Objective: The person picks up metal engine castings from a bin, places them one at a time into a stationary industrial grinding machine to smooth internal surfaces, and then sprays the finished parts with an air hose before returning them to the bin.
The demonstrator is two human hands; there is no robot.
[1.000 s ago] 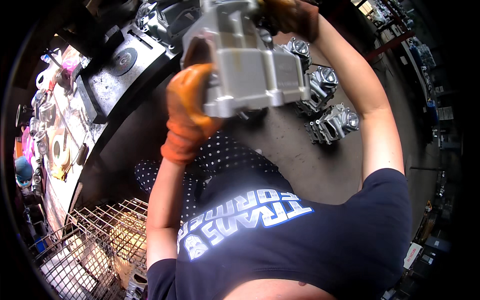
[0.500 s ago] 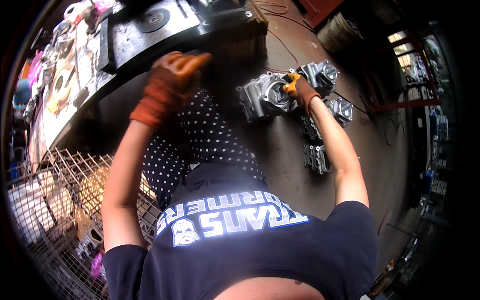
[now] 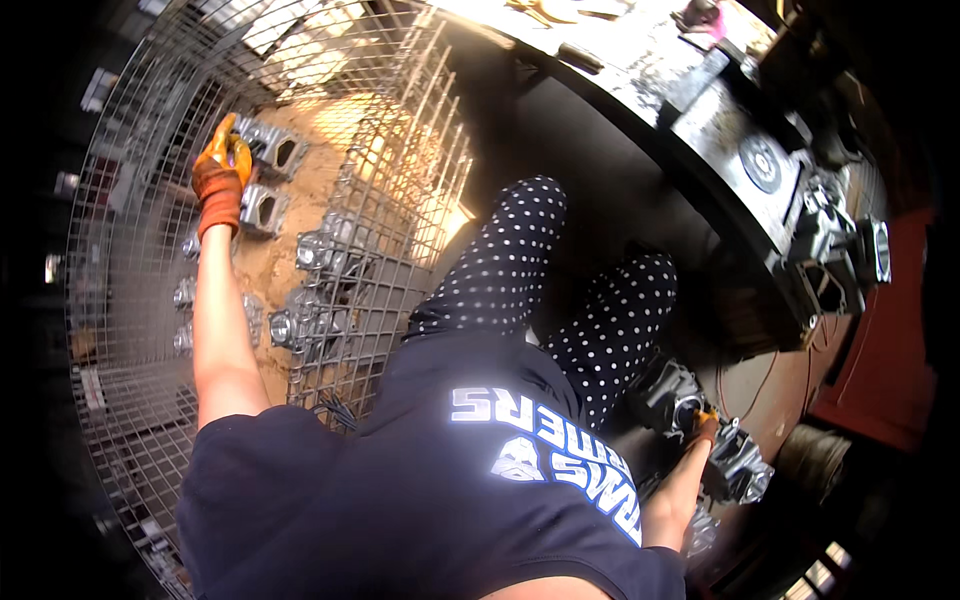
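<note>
My left hand (image 3: 224, 165), in an orange-and-rust work glove, is inside a wire mesh cage. Its fingers are closed on the edge of a grey metal casting (image 3: 278, 148) with a squarish opening. A similar casting (image 3: 264, 211) lies just nearer to me, beside my wrist. At the lower right, my right hand (image 3: 706, 428), gloved alike, is closed on the rim of a large round-mouthed metal housing (image 3: 668, 396) low by my legs. The fingertips of this hand are partly hidden.
Wire mesh walls (image 3: 385, 190) of the cage surround my left arm. More castings (image 3: 310, 320) rest on its brown bottom. A workbench (image 3: 690, 130) spans the upper right, with metal parts at its end. Other housings (image 3: 745, 465) sit on the floor beyond my right hand.
The view has swung left, bringing the cage to the fore. My left hand has gone from the air before the bench into the cage and onto a casting. My right hand stays at the housing.
</note>
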